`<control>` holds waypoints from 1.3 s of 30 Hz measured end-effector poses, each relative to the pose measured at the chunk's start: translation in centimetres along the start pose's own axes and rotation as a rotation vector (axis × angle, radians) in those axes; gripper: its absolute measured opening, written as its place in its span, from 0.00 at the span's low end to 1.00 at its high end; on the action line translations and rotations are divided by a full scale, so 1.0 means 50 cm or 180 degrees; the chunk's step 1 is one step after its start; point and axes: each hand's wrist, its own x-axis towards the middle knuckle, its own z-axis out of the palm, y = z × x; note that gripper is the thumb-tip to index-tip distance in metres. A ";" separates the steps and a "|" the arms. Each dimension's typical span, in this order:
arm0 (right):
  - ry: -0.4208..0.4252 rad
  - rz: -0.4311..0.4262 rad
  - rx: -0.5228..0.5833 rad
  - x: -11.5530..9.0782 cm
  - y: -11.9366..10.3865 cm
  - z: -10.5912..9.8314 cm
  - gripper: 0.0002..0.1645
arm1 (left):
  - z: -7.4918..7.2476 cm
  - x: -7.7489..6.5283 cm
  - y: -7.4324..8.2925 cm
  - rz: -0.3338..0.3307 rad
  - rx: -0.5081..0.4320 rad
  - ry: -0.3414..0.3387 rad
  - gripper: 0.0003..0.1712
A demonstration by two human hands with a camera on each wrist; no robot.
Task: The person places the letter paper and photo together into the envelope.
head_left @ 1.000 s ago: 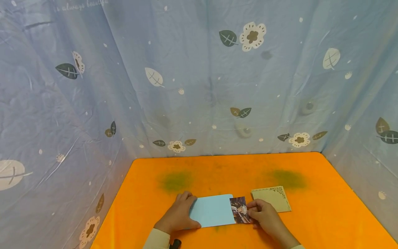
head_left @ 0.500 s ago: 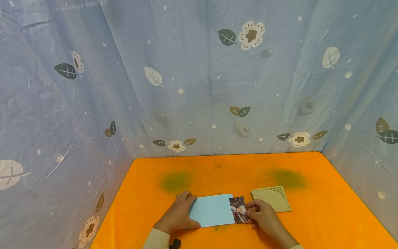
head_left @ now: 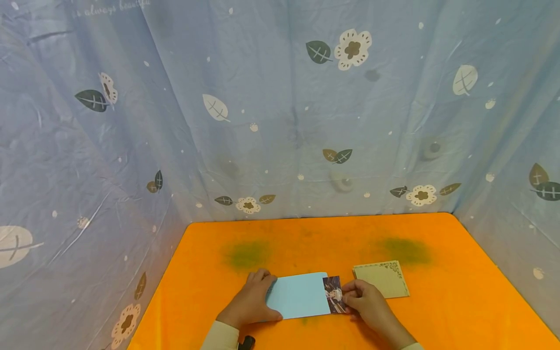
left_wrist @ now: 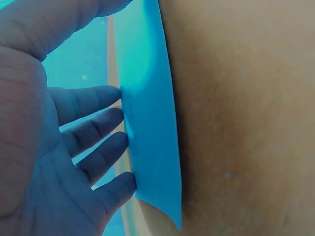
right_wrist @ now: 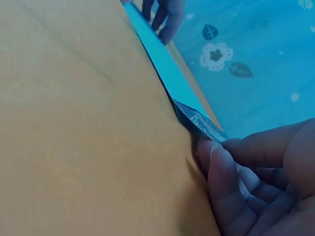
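A light blue envelope (head_left: 298, 295) lies flat near the front of the orange table (head_left: 306, 238). My left hand (head_left: 253, 297) rests on its left end with straight fingers (left_wrist: 93, 128) against the paper (left_wrist: 150, 128). A dark photo (head_left: 334, 294) sticks out of the envelope's right end. My right hand (head_left: 365, 300) pinches the photo's right edge (right_wrist: 199, 122) between thumb and fingers (right_wrist: 221, 172).
A pale green card (head_left: 381, 279) with an ornate corner lies just right of my right hand. Blue cloth with leaf and flower prints (head_left: 280, 107) walls in the table on the left, back and right. Two greenish stains (head_left: 247, 253) mark the tabletop.
My right hand has pushed the photo leftward, so less of it shows outside the envelope. The left hand has stayed in place.
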 end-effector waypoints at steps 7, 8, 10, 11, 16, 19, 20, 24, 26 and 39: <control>-0.0069 -0.0046 0.0035 -0.005 -0.008 0.006 0.13 | 0.001 0.000 0.002 -0.0019 -0.0027 0.0010 0.54; -0.0078 -0.0046 0.0038 -0.005 -0.008 0.006 0.13 | 0.001 0.000 0.002 -0.0019 -0.0022 0.0015 0.54; -0.0095 -0.0054 0.0042 -0.004 -0.007 0.007 0.13 | 0.002 -0.001 0.002 -0.0018 -0.0014 0.0025 0.55; -0.0103 -0.0055 0.0045 -0.004 -0.006 0.007 0.13 | 0.002 -0.001 0.002 -0.0019 -0.0010 0.0029 0.55; -0.0114 -0.0031 0.0061 -0.002 -0.001 0.008 0.12 | 0.004 -0.002 0.001 -0.0018 -0.0007 0.0042 0.55; -0.0107 -0.0020 0.0062 0.000 -0.001 0.009 0.12 | 0.004 -0.002 0.000 -0.0017 -0.0006 0.0044 0.55; -0.0108 -0.0020 0.0059 0.000 -0.001 0.010 0.12 | 0.004 -0.002 0.000 -0.0016 -0.0006 0.0044 0.55; -0.0127 -0.0025 0.0059 0.000 -0.004 0.012 0.12 | 0.004 -0.001 -0.002 -0.0013 -0.0006 0.0032 0.55; -0.0133 -0.0022 0.0054 0.000 -0.005 0.013 0.12 | 0.004 -0.001 -0.003 -0.0015 -0.0015 0.0021 0.55; -0.0169 -0.0013 0.0021 0.005 -0.011 0.023 0.12 | 0.003 0.001 -0.006 0.0009 -0.0053 -0.0008 0.55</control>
